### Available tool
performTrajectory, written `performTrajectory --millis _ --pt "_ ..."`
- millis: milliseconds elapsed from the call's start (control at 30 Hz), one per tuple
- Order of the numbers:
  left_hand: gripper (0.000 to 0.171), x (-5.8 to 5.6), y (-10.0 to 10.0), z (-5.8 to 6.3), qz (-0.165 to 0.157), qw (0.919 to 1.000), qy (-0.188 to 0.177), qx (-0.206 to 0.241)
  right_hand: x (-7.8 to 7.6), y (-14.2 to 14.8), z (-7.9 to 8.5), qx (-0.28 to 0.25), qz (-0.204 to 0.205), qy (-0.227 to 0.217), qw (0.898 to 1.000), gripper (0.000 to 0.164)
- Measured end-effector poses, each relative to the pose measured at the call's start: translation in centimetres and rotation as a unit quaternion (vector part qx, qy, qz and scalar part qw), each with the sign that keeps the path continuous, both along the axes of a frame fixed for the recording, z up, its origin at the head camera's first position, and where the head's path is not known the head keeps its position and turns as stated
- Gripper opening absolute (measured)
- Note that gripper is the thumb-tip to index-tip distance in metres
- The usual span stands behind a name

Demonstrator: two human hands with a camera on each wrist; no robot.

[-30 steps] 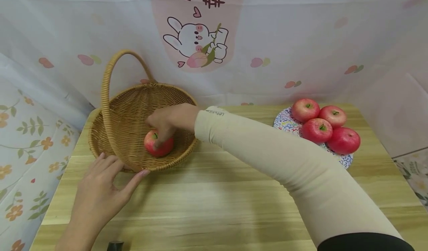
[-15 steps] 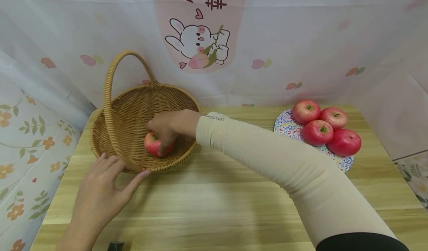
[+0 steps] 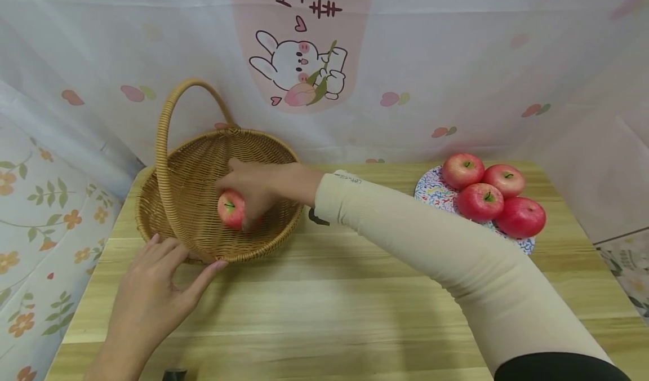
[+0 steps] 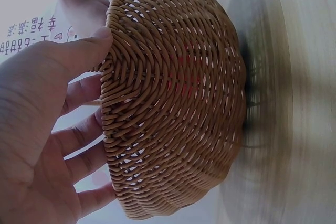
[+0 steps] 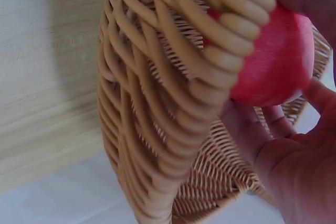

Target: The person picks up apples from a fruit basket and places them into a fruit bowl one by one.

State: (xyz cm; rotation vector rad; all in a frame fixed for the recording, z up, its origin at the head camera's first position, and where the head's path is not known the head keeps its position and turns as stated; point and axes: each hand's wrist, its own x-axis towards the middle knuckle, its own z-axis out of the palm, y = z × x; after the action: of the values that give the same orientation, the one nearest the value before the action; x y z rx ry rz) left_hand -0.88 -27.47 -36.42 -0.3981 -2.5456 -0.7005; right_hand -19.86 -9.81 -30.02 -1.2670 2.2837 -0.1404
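A wicker basket (image 3: 203, 172) with a tall arched handle stands at the left of the table. My left hand (image 3: 157, 279) holds its near rim; the left wrist view shows the thumb (image 4: 86, 51) on the rim and the fingers spread along it. Inside the basket, my right hand (image 3: 258, 186) grips a red apple (image 3: 232, 209), stem facing up. In the right wrist view, thumb and fingers curl round that apple (image 5: 278, 59) behind the basket wall (image 5: 163, 77). The hand covers the apple's right side in the head view.
A patterned plate (image 3: 433, 192) bearing several red apples (image 3: 480, 202) stands at the right, beyond the right sleeve (image 3: 426, 240). Printed cloth (image 3: 431, 48) hangs behind the wooden table (image 3: 314, 313). A small black object (image 3: 174, 374) shows at the near edge.
The right hand and the apple have shifted slightly toward the back of the basket, and a black band now shows at the right wrist. My left hand stays on the rim.
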Motion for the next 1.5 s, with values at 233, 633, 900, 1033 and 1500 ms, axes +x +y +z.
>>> performTrajectory --millis 233,633,900,1033,1500 --pt "0.062 0.0 0.1 0.0 -0.001 1.0 -0.001 0.002 -0.1 1.5 0.6 -0.043 -0.002 -0.02 0.999 0.069" --pt "0.06 0.1 0.1 -0.1 0.001 1.0 -0.002 0.003 -0.1 4.0 0.5 -0.123 -0.021 -0.014 0.992 0.076" --pt "0.046 0.0 0.2 0.0 0.001 1.0 -0.005 0.004 0.8 5.2 -0.1 -0.208 -0.063 -0.014 0.976 0.077" --pt "0.051 0.0 0.2 0.0 0.002 1.0 -0.005 0.006 1.3 5.8 -0.2 -0.248 -0.081 -0.012 0.965 0.076" --pt "0.055 0.1 0.2 -0.1 0.003 1.0 -0.005 0.003 3.7 9.3 0.1 -0.354 -0.172 0.006 0.919 0.08"
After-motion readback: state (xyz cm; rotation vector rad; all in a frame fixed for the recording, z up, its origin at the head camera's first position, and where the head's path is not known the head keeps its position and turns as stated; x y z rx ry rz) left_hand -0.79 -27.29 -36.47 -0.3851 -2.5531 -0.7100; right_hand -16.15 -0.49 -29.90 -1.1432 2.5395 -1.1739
